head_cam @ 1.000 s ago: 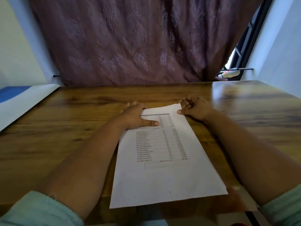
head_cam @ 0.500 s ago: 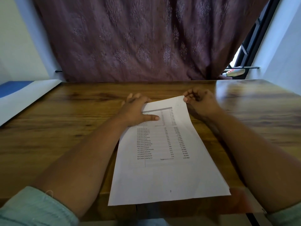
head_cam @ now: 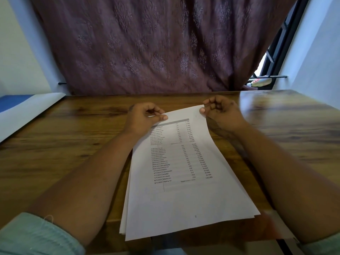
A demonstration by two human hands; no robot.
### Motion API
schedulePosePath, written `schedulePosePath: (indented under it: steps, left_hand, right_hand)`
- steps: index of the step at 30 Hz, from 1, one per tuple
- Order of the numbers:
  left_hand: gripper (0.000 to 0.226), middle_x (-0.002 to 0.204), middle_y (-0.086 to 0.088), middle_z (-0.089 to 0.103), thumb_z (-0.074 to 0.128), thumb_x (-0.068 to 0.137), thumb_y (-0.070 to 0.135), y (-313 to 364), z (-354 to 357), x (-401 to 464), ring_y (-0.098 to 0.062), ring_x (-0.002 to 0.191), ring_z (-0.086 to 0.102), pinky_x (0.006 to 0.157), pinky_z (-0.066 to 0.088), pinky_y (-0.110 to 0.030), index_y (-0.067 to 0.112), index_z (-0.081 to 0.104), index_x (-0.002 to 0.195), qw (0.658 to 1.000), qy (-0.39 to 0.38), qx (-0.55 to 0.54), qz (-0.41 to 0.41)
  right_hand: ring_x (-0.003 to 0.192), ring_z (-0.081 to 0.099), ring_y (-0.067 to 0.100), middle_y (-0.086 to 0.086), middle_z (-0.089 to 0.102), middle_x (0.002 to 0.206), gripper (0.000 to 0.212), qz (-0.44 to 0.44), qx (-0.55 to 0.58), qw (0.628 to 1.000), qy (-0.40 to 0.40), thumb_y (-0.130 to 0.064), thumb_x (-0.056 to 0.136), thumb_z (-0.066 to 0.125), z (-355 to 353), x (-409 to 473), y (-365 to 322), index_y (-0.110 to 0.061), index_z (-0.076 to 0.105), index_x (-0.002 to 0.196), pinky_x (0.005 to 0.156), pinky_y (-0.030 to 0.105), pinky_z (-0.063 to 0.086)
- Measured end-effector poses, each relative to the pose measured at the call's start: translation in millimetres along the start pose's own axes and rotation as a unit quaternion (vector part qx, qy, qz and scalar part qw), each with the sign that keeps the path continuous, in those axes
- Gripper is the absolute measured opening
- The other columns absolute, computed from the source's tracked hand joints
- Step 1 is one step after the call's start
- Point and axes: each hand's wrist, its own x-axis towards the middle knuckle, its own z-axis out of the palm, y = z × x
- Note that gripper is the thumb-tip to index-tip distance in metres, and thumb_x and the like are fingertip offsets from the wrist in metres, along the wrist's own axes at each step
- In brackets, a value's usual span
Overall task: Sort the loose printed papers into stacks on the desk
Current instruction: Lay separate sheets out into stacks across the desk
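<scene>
The left hand (head_cam: pixel 145 116) pinches the far left corner of the top sheet (head_cam: pixel 184 181), thumb on top and fingers curled under. The right hand (head_cam: pixel 219 111) pinches the far right corner the same way. A moment ago the left hand lay flat on the page and held it down. Now both hands have lifted the far edge up off the pile of papers (head_cam: pixel 123 214), whose edges peek out at the near left. I think this sheet is about to go to its own stack. The pile sits on the wooden desk (head_cam: pixel 73 144), right in front of the person. The page has a printed table with dates like 8/7/2022, names like Matha Sri, the word Total, and a small 2 at the bottom.
</scene>
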Motion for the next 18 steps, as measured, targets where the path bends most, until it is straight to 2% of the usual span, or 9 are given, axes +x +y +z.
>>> schedulePosePath:
  steps: [4, 7, 9, 14, 16, 18]
  left_hand:
    - [0.020, 0.078, 0.007, 0.071, 0.087, 0.069, 0.015, -0.4, -1.2, 1.6, -0.007, 0.073, 0.064, 0.067, 0.053, -0.015, 0.015, 0.077, 0.087, 1.000, 0.004, -0.018, -0.002]
    - [0.017, 0.079, 0.004, 0.072, 0.085, 0.071, 0.011, 0.5, -2.5, 2.6, -0.009, 0.074, 0.064, 0.069, 0.055, -0.017, 0.014, 0.077, 0.086, 1.000, -0.002, -0.024, 0.005]
    - [0.014, 0.080, 0.003, 0.073, 0.084, 0.074, 0.012, 0.9, -3.7, 3.2, -0.006, 0.074, 0.064, 0.068, 0.054, -0.016, 0.016, 0.076, 0.085, 1.000, -0.010, -0.015, 0.012]
    - [0.007, 0.081, 0.015, 0.071, 0.079, 0.081, 0.018, 2.2, -8.1, 2.2, 0.004, 0.075, 0.064, 0.068, 0.049, -0.009, 0.022, 0.075, 0.085, 0.997, -0.020, 0.058, 0.041]
    - [0.007, 0.083, 0.014, 0.069, 0.079, 0.081, 0.021, 3.4, -8.1, 1.6, 0.004, 0.075, 0.061, 0.067, 0.045, -0.010, 0.022, 0.076, 0.086, 0.995, -0.006, 0.087, 0.054]
    - [0.011, 0.087, 0.011, 0.064, 0.081, 0.079, 0.028, 4.9, -8.4, 1.3, 0.007, 0.077, 0.055, 0.066, 0.038, -0.006, 0.025, 0.075, 0.088, 0.991, 0.017, 0.115, 0.064]
  right_hand:
    - [0.077, 0.068, 0.013, 0.006, 0.070, 0.083, 0.019, 0.001, -0.004, 1.000, 0.005, -0.014, 0.077, 0.082, -0.6, 0.5, 1.0, -0.017, 0.066, 0.086, 0.075, 0.027, 0.058]
    - [0.086, 0.072, 0.024, 0.010, 0.072, 0.088, 0.017, 0.016, 0.005, 1.000, 0.008, -0.014, 0.077, 0.081, -0.8, 1.0, 3.7, -0.018, 0.067, 0.085, 0.081, 0.038, 0.060]
    - [0.089, 0.072, 0.025, 0.010, 0.072, 0.090, 0.016, 0.022, 0.005, 1.000, 0.005, -0.015, 0.078, 0.080, -0.5, 0.5, 3.4, -0.017, 0.067, 0.087, 0.082, 0.040, 0.060]
    - [0.086, 0.072, 0.019, 0.008, 0.072, 0.087, 0.014, 0.024, 0.004, 1.000, 0.005, -0.013, 0.080, 0.078, 1.7, -1.1, 2.4, -0.019, 0.067, 0.087, 0.080, 0.034, 0.059]
    - [0.085, 0.071, 0.015, 0.004, 0.072, 0.086, 0.012, 0.018, -0.008, 1.000, 0.008, -0.014, 0.082, 0.077, 1.6, -1.0, 1.3, -0.019, 0.067, 0.087, 0.080, 0.029, 0.058]
    - [0.089, 0.071, 0.017, 0.005, 0.072, 0.090, 0.009, 0.017, -0.017, 1.000, 0.013, -0.015, 0.085, 0.075, 0.7, 0.8, 1.4, -0.019, 0.067, 0.088, 0.082, 0.030, 0.058]
